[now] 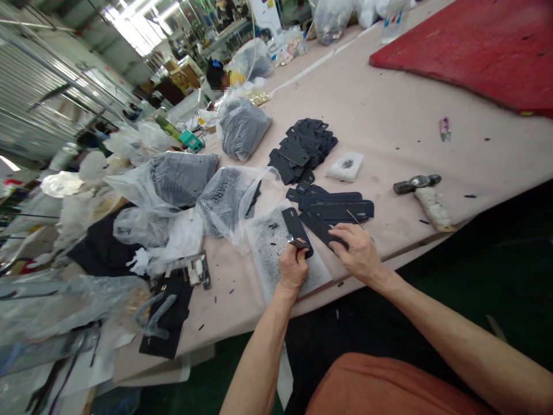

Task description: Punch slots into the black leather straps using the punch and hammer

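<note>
My left hand [294,270] is closed around a short shiny metal tool [298,241], whose exact kind I cannot make out. It lies over a dark tab-shaped strip [294,222] on a speckled white board [268,253]. Just to the right, my right hand [356,249] grips the near end of another dark strip [317,226] between thumb and fingers. A thin light rod [353,215] shows by its fingertips. Beyond it lie several similar strips [337,206] in a stack. Small dark slivers are scattered on the board.
A hammer [417,183] with a wrapped handle rests at right, with pink snips [444,128] farther back. Behind the board are a heap of dark tabs [302,147], a white block [345,166] and filled plastic bags [185,176]. A red sheet [475,52] covers the far right.
</note>
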{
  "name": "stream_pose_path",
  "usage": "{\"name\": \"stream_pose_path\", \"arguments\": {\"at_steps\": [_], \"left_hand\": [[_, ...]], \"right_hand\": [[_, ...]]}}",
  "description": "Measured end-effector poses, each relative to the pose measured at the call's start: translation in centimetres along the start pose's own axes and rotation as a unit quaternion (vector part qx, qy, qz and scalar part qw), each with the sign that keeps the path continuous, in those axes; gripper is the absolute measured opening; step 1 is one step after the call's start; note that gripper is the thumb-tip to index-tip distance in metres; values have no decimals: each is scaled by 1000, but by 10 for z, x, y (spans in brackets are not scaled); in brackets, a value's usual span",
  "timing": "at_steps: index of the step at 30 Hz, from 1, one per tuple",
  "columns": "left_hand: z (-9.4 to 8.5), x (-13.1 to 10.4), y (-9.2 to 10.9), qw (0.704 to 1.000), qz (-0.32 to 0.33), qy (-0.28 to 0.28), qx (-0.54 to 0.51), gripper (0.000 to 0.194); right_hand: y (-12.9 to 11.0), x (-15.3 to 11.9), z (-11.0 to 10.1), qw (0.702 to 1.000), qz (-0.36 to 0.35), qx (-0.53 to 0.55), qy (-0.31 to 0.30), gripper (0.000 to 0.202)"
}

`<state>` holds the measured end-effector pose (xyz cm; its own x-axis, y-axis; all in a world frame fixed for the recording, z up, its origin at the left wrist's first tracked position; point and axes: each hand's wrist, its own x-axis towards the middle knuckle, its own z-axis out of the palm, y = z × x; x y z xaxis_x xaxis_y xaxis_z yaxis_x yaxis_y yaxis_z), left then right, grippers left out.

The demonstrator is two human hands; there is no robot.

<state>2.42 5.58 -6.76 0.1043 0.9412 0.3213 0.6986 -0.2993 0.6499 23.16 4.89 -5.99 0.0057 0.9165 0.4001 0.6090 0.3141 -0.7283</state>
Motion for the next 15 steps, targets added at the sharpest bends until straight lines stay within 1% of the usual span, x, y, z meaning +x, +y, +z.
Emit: {"name": "stream_pose_path", "arguments": {"at_steps": [3, 5, 7, 9, 10, 11, 12, 13, 14, 15], "left_hand": [[1, -1, -2, 1000, -4, 5, -9, 17], [1, -1, -2, 1000, -5, 8, -17, 16], [1, -1, -2, 1000, -5, 7, -22, 16], [0, 0, -2, 1000, -3, 4, -25, 15], [0, 0, -2, 1000, -1, 5, -26, 15], [0, 0, -2, 1000, 0, 6, -25, 14], [-1, 0, -1, 1000, 1, 7, -24, 14], [-1, 0, -1, 1000, 1, 7, -22, 13], [-1, 0, -1, 1000, 0, 7, -20, 13], [-1, 0, -1, 1000, -1, 5, -19, 13]], "right_hand": [[37, 6, -46, 993, 40, -92, 68, 24], [68, 4, -77, 972, 80, -197, 97, 30], [98, 0, -104, 939, 129, -303, 95, 41], [124, -5, -122, 909, 182, -369, 65, 51], [134, -6, -129, 901, 202, -380, 45, 55], [143, -6, -133, 900, 219, -376, 27, 55], [149, -5, -136, 905, 232, -357, 14, 51], [154, -1, -138, 917, 238, -321, 17, 45], [157, 3, -138, 931, 234, -277, 34, 37], [157, 8, -137, 945, 223, -232, 65, 29]]}}
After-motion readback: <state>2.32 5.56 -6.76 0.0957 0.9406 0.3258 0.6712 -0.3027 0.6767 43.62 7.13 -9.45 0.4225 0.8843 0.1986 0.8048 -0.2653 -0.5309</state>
